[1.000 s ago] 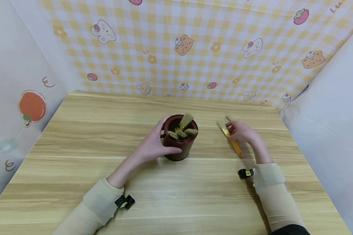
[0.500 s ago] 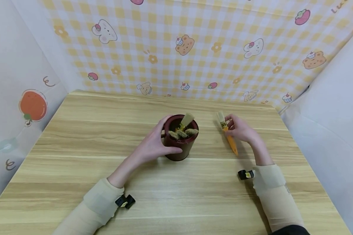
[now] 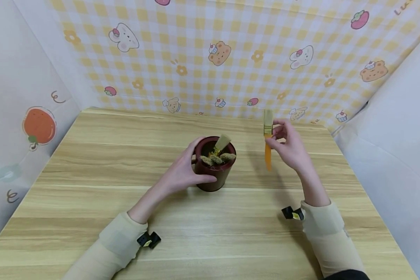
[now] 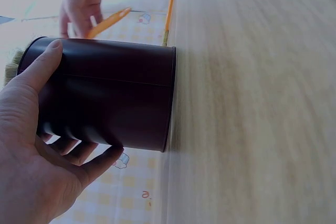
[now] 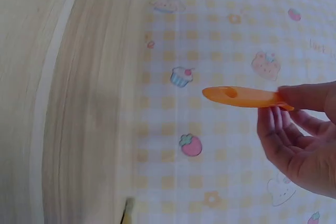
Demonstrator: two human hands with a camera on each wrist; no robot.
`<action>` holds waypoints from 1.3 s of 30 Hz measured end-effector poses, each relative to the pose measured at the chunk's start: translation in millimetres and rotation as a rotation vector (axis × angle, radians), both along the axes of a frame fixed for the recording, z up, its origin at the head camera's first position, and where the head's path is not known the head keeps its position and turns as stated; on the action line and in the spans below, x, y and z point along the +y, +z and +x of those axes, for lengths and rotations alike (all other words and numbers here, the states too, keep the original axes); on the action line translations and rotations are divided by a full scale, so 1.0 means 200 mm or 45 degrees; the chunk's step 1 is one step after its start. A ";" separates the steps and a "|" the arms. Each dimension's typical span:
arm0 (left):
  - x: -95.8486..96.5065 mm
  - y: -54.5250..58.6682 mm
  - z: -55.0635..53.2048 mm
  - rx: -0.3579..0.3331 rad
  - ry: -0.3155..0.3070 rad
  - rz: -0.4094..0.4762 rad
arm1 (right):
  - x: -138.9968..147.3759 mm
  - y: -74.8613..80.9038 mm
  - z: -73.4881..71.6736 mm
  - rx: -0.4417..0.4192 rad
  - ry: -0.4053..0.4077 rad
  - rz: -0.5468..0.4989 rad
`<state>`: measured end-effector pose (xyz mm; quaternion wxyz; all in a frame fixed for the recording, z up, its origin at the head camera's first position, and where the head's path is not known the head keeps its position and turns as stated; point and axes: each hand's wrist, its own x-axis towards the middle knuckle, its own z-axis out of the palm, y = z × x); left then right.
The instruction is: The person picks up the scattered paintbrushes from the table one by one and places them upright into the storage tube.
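Note:
My left hand point(image 3: 182, 171) grips a dark red cylindrical pot point(image 3: 211, 181), which stands upright on the table, its thumb along the near side and its fingers round the far side. Inside the pot a paintbrush point(image 3: 222, 143) leans with its pale bristles up, and three fuzzy tan tufts point(image 3: 215, 160) sit at the front rim. My right hand point(image 3: 291, 146) pinches a flat paintbrush point(image 3: 268, 130) near its ferrule, above the table to the right of the pot. Its bristles point up and its orange handle point(image 5: 241, 97) hangs down.
Another slim brush point(image 4: 169, 14) with an orange handle lies on the wooden table point(image 3: 182, 233); my right hand hides it in the head view. A yellow-checked cloth wall point(image 3: 196, 81) closes the back, with pale walls at both sides.
My right hand has picked the flat paintbrush up from the table, raised it and turned it upright. My left hand and the pot have stayed put.

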<state>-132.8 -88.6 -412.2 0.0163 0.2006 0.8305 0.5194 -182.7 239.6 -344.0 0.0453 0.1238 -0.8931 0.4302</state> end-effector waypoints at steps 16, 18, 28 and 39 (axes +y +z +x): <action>0.01 0.00 0.00 -0.008 -0.021 0.036 | -0.17 0.07 0.15 0.480 0.074 -0.787; 0.01 0.00 0.00 -0.009 -0.024 0.039 | -0.18 0.08 0.16 0.525 0.102 -0.851; 0.00 -0.01 -0.01 -0.014 -0.021 0.040 | -0.27 0.10 0.21 0.585 0.212 -1.096; 0.00 -0.01 -0.01 -0.008 -0.024 0.027 | -0.33 0.04 0.23 0.477 0.321 -1.085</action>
